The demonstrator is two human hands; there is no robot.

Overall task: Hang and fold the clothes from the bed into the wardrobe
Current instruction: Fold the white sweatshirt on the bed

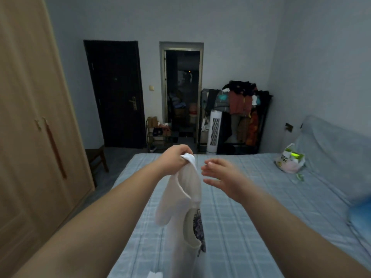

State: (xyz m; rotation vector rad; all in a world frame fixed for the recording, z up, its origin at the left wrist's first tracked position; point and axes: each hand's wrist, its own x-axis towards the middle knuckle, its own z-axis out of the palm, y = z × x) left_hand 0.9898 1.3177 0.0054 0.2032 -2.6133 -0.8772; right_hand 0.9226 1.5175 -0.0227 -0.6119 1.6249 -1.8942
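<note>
Left hand [176, 157] is pinching the white garment [184, 189] by its top edge, dangling it over the bed [241, 217]; right hand [222, 175] is hovering just beside, fingers loose. Further right, a plastic bag [290, 160] is sitting, lettering unreadable.

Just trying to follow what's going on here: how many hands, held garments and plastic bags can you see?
Hands: 2, the left hand and the right hand
White garment, pinched by the left hand: 1
Plastic bag on the bed: 1
Total: 4
</note>
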